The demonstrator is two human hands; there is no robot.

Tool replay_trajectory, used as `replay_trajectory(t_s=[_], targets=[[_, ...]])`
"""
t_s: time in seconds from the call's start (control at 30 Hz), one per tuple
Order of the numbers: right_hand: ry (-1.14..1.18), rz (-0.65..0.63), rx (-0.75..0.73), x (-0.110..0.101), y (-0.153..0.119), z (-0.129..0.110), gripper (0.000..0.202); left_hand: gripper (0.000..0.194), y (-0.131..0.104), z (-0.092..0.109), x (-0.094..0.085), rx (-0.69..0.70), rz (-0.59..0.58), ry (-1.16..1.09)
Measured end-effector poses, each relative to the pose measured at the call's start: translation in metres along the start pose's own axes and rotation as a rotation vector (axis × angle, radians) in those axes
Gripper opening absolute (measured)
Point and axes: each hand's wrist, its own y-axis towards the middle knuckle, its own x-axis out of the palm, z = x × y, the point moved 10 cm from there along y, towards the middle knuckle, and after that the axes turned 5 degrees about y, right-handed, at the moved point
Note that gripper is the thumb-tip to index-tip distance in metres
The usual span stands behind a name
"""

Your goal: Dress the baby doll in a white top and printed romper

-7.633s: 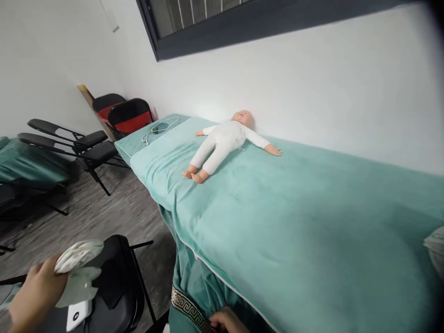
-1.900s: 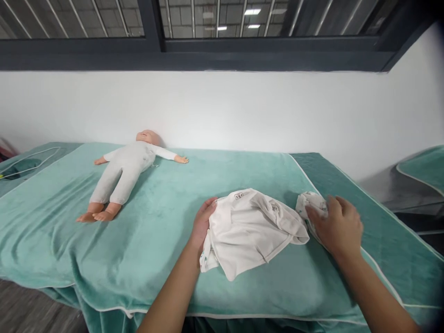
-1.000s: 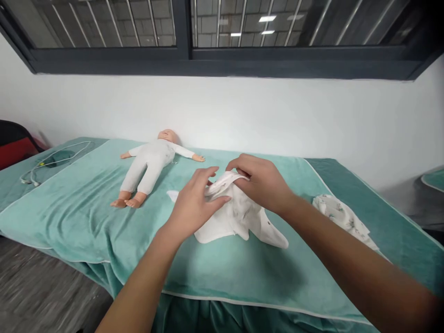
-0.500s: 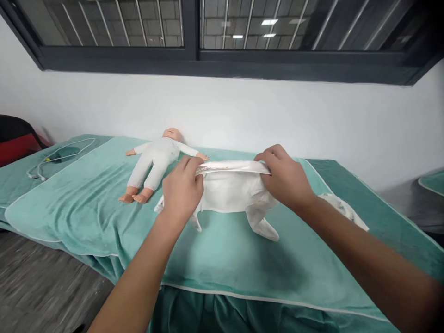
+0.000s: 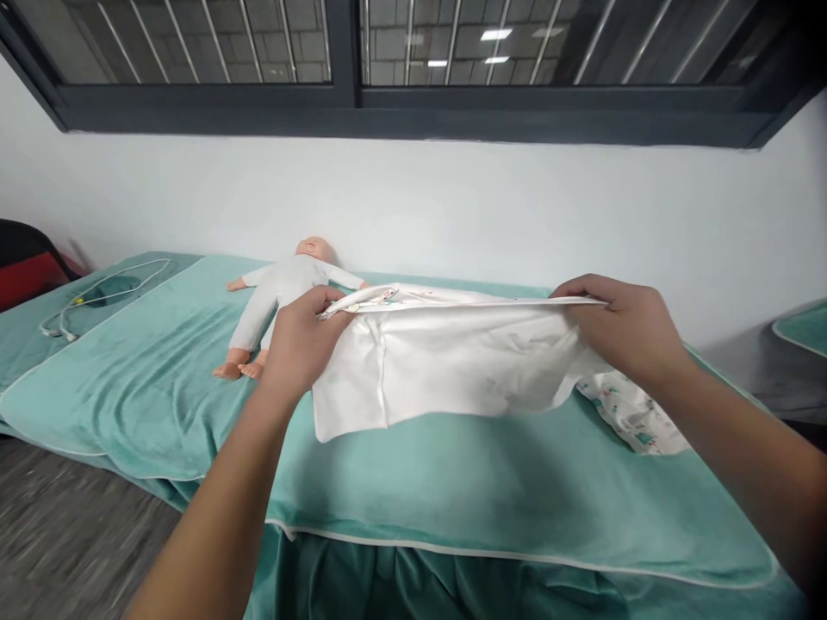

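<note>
A white baby garment (image 5: pixel 445 357) with small coloured prints on its other side hangs stretched between my hands above the bed. My left hand (image 5: pixel 307 331) pinches its upper left edge, thumb towards me. At the upper right, my right hand (image 5: pixel 620 327) grips the same edge, fingers closed. The garment's exact cut cannot be told while it is folded over. Behind my left hand lies a baby doll (image 5: pixel 284 284) in a white suit, on its back, its lower parts partly covered by that hand. A printed white cloth (image 5: pixel 637 413) lies beneath my right forearm.
The bed carries a green cover (image 5: pixel 413 491) with white piping. A white cable (image 5: pixel 107 293) with a dark green item lies at the far left, near a red and black object (image 5: pixel 32 267). A white wall and a dark window frame (image 5: pixel 413 116) stand behind.
My hands have moved apart, the right one farther to the right. The garment now spreads wider and flatter, and its dangling ends no longer show. More of the printed cloth is visible.
</note>
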Motion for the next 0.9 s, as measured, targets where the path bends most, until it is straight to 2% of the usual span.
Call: replay_trajectory(t_s=[0.07, 0.17, 0.27, 0.33, 0.43, 0.5, 0.57, 0.6, 0.67, 0.73, 0.9], targets=[[-0.125, -0.05, -0.013, 0.004, 0.006, 0.004, 0.028, 0.021, 0.006, -0.005, 0.013, -0.033, -0.104, -0.002], [-0.374, -0.139, -0.108, 0.027, 0.019, 0.008, 0.03, 0.026, 0.017, -0.02, 0.041, -0.058, -0.213, 0.081], [-0.539, -0.189, -0.18, 0.062, 0.027, 0.014, 0.036, 0.03, 0.023, -0.041, 0.075, -0.079, -0.241, 0.283], [-0.591, -0.18, -0.217, 0.088, 0.024, 0.017, 0.039, 0.029, 0.021, -0.049, 0.096, -0.061, -0.204, 0.436], [-0.584, -0.163, -0.347, 0.136, 0.001, 0.013, 0.045, 0.032, 0.002, -0.038, 0.129, 0.108, -0.107, 0.54], [-0.449, -0.276, -0.429, 0.178, -0.024, 0.011, 0.047, 0.034, -0.02, -0.025, 0.161, 0.256, -0.148, 0.457], [-0.334, -0.385, -0.408, 0.213, -0.046, 0.018, 0.048, 0.032, -0.039, -0.018, 0.192, 0.338, -0.249, 0.362], [-0.317, -0.407, -0.374, 0.225, -0.053, 0.023, 0.048, 0.031, -0.045, -0.019, 0.205, 0.334, -0.293, 0.338], [-0.338, -0.392, -0.271, 0.24, -0.057, 0.036, 0.053, 0.032, -0.049, -0.023, 0.223, 0.299, -0.346, 0.342], [-0.384, -0.348, -0.17, 0.244, -0.052, 0.048, 0.06, 0.034, -0.044, -0.028, 0.232, 0.256, -0.358, 0.384], [-0.465, -0.251, -0.069, 0.242, -0.029, 0.057, 0.068, 0.041, -0.018, -0.038, 0.236, 0.088, -0.389, 0.462]])
